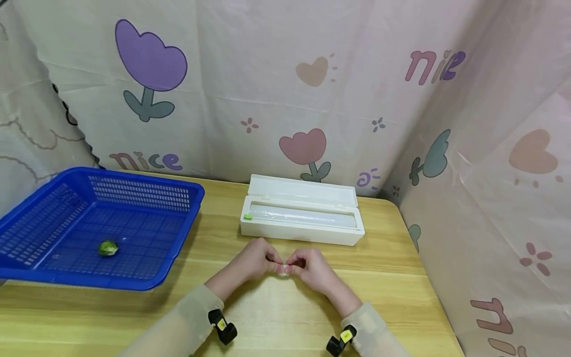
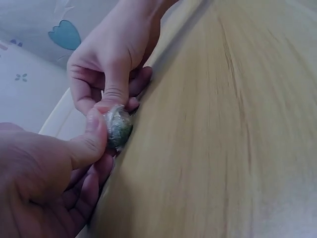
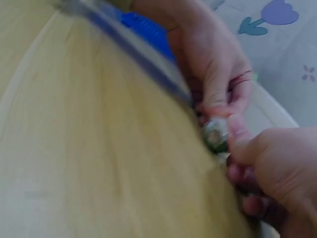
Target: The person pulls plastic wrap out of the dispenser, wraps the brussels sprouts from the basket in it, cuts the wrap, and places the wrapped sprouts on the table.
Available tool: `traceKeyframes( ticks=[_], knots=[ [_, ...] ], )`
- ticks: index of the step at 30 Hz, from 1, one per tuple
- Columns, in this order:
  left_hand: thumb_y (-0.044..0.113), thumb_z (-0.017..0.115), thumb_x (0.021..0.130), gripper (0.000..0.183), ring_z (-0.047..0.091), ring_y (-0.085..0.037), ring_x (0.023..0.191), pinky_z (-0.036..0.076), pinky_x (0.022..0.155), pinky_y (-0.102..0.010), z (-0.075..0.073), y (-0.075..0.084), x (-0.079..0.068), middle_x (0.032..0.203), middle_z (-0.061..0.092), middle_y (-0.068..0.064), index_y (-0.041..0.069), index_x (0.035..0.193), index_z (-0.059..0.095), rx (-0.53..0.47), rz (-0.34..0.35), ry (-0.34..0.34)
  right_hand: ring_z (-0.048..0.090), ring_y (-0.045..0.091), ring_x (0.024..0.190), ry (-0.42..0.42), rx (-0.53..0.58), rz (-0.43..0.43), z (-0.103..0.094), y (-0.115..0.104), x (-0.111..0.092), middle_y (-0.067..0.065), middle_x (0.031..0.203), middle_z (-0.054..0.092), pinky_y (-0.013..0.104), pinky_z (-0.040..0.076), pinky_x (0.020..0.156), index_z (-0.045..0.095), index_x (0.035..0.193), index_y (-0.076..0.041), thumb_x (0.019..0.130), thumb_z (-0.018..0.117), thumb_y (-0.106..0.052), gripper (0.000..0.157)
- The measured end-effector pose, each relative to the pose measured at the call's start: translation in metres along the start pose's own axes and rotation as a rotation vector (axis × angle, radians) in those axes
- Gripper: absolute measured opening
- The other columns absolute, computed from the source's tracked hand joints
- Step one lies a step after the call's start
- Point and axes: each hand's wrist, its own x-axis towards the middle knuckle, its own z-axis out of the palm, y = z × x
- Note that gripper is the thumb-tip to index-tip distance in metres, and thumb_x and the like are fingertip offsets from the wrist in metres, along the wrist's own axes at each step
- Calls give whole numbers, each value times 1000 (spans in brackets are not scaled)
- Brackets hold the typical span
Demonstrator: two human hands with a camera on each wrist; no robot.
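Left hand point(image 1: 256, 259) and right hand point(image 1: 313, 270) pinched film-wrapped sprout point(image 2: 119, 130), low over table point(image 1: 383, 282), in front of box point(image 1: 299, 231). Figured it light, firm, maybe slick; I'd have gripped sides.

Left grip point(image 1: 258, 259), right grip point(image 1: 311, 268), both pinching

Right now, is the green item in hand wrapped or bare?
Wrapped: shiny clear film shows over the green item in the left wrist view; whether fully, cannot tell.
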Motion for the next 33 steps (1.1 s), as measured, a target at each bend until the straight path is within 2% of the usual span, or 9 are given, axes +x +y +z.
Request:
traceKeyframes(
  ticks=[4,7,11,15,17,20,25,29,33],
  knots=[
    [16,91,83,10,69,-9,89,58,84,-35,3,-4,-5,88,78,10,17,90,86,-24,20,-4,63,9,87,-75,-114,-18,-1,-5,-5,-4,101,69,29,56,77,79,113,-8,96,80,-13,18],
    [14,90,84,10,70,-9,90,58,84,-34,3,-3,-10,89,78,10,16,93,86,-36,47,1,60,11,94,-113,-183,-34,-1,-7,-9,-3,110,63,31,54,82,78,119,-10,101,76,-19,21],
    [13,90,85,9,70,-6,84,59,79,-30,3,4,-17,86,77,11,14,92,85,-57,77,0,61,12,95,-105,-80,10,-1,-9,-15,-3,114,66,31,55,80,78,116,-11,99,77,-18,19],
    [12,89,87,8,70,-5,77,59,73,-26,4,12,-23,83,75,11,12,92,82,-71,96,2,65,15,85,-53,57,61,-5,-11,-21,-3,100,71,30,57,72,77,115,-9,94,83,-17,23],
    [12,88,89,8,69,-5,77,58,72,-26,4,14,-26,83,74,11,11,93,81,-52,104,9,65,16,79,-22,83,83,-8,-12,-25,-5,92,71,30,57,68,75,114,-9,93,85,-18,25],
    [14,87,90,11,68,-6,79,58,74,-28,3,16,-30,86,73,10,9,96,80,-13,121,17,65,16,79,23,91,101,-13,-14,-33,-6,91,71,30,57,67,72,112,-10,91,86,-17,26],
    [19,86,91,14,70,-10,88,59,83,-35,0,14,-41,92,75,9,9,99,80,34,143,17,65,18,81,108,92,105,-29,-10,-48,-2,93,71,31,57,71,69,110,-11,90,86,-12,27],
    [23,85,92,16,69,-12,93,57,88,-38,-5,12,-51,94,74,10,11,101,81,63,121,19,66,18,81,186,67,101,-49,2,-63,-1,93,71,30,58,73,71,110,-11,89,87,-10,27],
    [25,85,92,16,68,-13,95,57,89,-41,-11,12,-61,97,74,9,13,102,81,94,92,33,66,16,81,263,-38,133,-76,17,-81,-1,93,71,29,58,72,71,110,-10,87,88,-6,29]
  ],
)
